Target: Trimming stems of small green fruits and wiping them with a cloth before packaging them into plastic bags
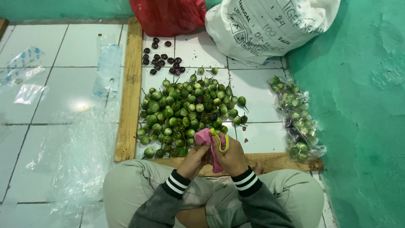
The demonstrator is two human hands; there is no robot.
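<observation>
1. White floor tiles meet a teal wall; a wooden frame borders a heap of small round green fruits.
2. Dark purple fruits lie beyond the heap, near a red bag and a white sack.
3. One clear packed bag of fruits lies by the wall.
4. Both hands are closed around a pink cloth: left hand pinches its side, right hand grips it, with a yellow-green loop.
5. Its long axis runs from its bunched top by the heap down towards the person's lap.
</observation>
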